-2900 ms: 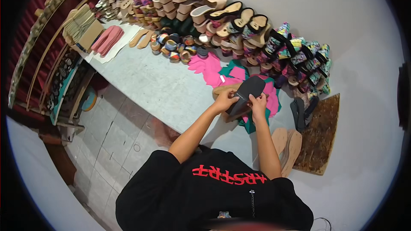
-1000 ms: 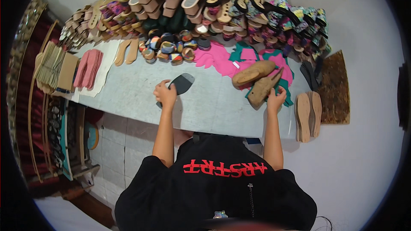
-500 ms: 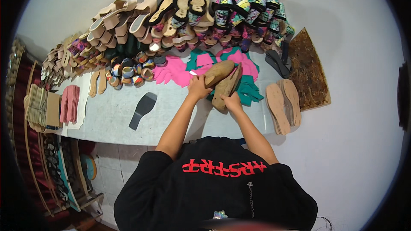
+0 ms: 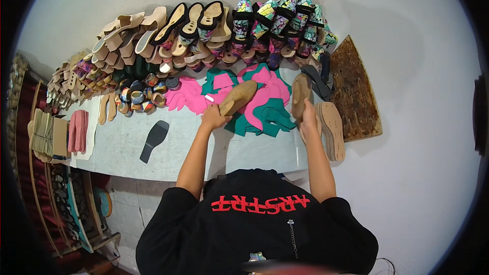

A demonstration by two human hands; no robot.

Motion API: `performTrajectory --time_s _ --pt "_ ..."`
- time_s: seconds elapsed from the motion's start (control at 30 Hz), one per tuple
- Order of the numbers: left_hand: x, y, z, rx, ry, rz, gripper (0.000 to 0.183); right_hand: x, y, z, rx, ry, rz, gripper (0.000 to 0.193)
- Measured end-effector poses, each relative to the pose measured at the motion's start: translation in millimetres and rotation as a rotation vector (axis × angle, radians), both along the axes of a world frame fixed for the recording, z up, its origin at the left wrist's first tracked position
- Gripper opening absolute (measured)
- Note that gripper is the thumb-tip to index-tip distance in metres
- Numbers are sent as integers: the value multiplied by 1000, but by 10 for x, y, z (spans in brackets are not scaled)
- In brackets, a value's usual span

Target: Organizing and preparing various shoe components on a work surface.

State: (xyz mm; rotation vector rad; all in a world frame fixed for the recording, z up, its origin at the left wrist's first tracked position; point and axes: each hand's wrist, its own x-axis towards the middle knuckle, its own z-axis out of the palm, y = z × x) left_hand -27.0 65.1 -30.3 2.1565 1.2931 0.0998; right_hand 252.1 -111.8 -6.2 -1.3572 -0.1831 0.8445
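Note:
In my left hand [image 4: 214,117] is a brown wooden shoe last [image 4: 239,97], gripped at one end and slanting away to the right over pink cut pieces [image 4: 184,94] and green cut pieces [image 4: 272,120]. A second shoe last [image 4: 301,93] stands nearly straight up from my right hand [image 4: 308,118], whose fingers wrap its near end. This one is beside the right edge of the cut pieces, near dark soles [image 4: 318,82] and a stack of tan insoles [image 4: 333,131]. The two lasts are well apart. A small white piece [image 4: 209,98] lies on the pink material just beyond my left hand.
Heaped sandals and heels [image 4: 193,35] line the table's back against the wall. A black sole [image 4: 155,141] lies on the grey tabletop [image 4: 117,145] at left. Pink insoles [image 4: 78,131] stand farther left. On the right leans a worn brown board [image 4: 355,91].
The two lasts, close together before, are now apart: the right one has moved right and tipped upright, the left one stays over the cut pieces. The whole view has shifted slightly.

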Motion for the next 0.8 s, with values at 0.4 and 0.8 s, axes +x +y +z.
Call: performTrajectory --time_s 0.4,0.8 --pt "618 -511 337 -477 -484 192 57 1208 -3 156 -60 -90 268 51" --pt "2239 -902 149 -730 -799 110 73 1262 -35 276 109 71 326 109"
